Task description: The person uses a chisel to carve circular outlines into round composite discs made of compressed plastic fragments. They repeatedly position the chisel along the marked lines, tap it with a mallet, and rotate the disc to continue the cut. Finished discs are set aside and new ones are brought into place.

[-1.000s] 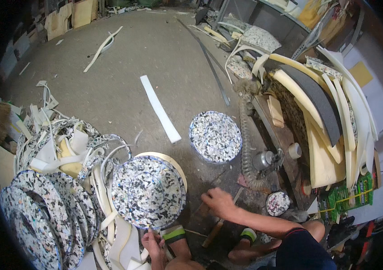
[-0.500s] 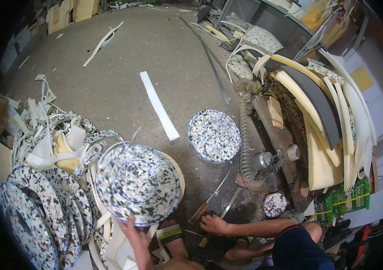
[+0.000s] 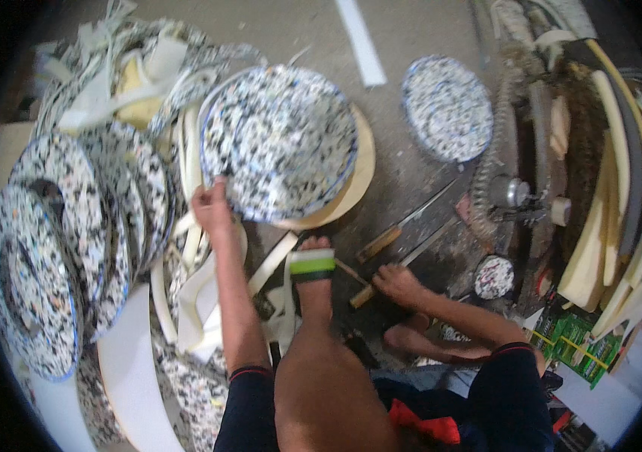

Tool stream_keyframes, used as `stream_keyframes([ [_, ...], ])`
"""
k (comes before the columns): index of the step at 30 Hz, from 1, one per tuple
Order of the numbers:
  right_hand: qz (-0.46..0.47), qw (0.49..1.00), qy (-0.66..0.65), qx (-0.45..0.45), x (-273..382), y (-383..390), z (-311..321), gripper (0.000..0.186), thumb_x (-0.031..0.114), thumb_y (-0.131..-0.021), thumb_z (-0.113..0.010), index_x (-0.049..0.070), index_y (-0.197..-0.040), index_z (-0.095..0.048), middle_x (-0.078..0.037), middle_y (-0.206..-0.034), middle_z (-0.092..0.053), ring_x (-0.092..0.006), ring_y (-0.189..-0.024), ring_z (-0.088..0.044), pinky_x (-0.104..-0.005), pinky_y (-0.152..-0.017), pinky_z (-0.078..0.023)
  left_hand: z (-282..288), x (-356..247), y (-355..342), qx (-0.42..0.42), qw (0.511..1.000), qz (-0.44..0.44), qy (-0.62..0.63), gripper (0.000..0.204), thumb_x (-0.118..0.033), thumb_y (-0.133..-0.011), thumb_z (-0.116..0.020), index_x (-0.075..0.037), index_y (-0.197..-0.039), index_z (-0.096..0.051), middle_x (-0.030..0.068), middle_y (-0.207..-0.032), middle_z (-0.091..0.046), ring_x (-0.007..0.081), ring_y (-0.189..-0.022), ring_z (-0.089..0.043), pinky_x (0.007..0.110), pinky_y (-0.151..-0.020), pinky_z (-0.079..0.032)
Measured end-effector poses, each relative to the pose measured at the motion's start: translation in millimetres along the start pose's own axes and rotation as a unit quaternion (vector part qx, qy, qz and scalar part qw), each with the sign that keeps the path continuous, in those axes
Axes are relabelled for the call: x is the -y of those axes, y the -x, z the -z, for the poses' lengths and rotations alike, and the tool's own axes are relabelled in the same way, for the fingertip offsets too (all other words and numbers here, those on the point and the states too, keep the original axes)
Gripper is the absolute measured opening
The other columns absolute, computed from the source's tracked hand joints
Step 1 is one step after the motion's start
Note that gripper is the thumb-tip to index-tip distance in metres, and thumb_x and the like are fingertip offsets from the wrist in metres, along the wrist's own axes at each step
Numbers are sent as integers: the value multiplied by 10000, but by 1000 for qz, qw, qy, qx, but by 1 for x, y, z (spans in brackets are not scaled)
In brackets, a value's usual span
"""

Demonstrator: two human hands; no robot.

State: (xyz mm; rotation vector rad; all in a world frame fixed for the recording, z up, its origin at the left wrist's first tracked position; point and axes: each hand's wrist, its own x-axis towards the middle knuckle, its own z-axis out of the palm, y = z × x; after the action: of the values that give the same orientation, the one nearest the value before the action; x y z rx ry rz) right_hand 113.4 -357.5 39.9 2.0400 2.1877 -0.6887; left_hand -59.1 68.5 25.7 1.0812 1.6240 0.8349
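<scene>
My left hand [image 3: 213, 207] grips the near left rim of a round foam disc [image 3: 283, 143], speckled black and white with a blue outline. Its thumb lies on the disc's face and the other fingers are bent at the rim. Beneath the disc, a cream round piece [image 3: 365, 162] sticks out to the right. My right hand [image 3: 398, 286] is low with curled fingers, closed round a knife [image 3: 362, 297] where its wooden handle meets the blade; the fingers partly hide that spot. A second wooden-handled knife [image 3: 380, 244] lies just beyond.
Another speckled disc [image 3: 447, 109] lies on the floor at far right. Several speckled rings [image 3: 31, 279] lean at the left, beside a heap of foam offcuts [image 3: 140, 83]. A ribbed hose [image 3: 487, 177], a metal canister [image 3: 515, 192] and curved foam strips [image 3: 615, 188] line the right.
The view has tilted down and shifted, bringing more of my legs into sight. My left hand stays at the disc's rim. My right hand remains at the nearer knife.
</scene>
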Motion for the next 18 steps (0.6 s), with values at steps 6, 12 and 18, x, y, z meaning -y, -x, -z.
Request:
stream_keyframes([
  [6,-16,999,-29,-18,-15,12,109,308,175,-815,-678,61,-1090,-599,-174,-1123,-630,-325,-964,-652,-420,-796,-545,-4,16,68,114,990,69,48,872,-254,-784,-903,139,-1400,-426,186,-1228,-595,263,-1109,-580,355,-985,-469],
  [12,-237,945,-113,-193,-41,19,239,557,127,-807,-750,3,-1296,-514,-212,-1234,-640,-353,-1059,-658,-440,-874,-555,-29,10,60,6,1000,26,-4,894,-185,-729,-930,101,-1390,-400,196,-1295,-560,275,-1161,-555,371,-1065,-421],
  [18,-192,701,-422,-542,-71,30,303,568,63,-934,-614,43,-1448,-374,-282,-1280,-617,-221,-950,-641,-336,-749,-538,-17,2,52,75,980,-13,183,682,44,-856,-775,-84,-1380,-357,170,-1185,-566,235,-1056,-616,352,-890,-549],
])
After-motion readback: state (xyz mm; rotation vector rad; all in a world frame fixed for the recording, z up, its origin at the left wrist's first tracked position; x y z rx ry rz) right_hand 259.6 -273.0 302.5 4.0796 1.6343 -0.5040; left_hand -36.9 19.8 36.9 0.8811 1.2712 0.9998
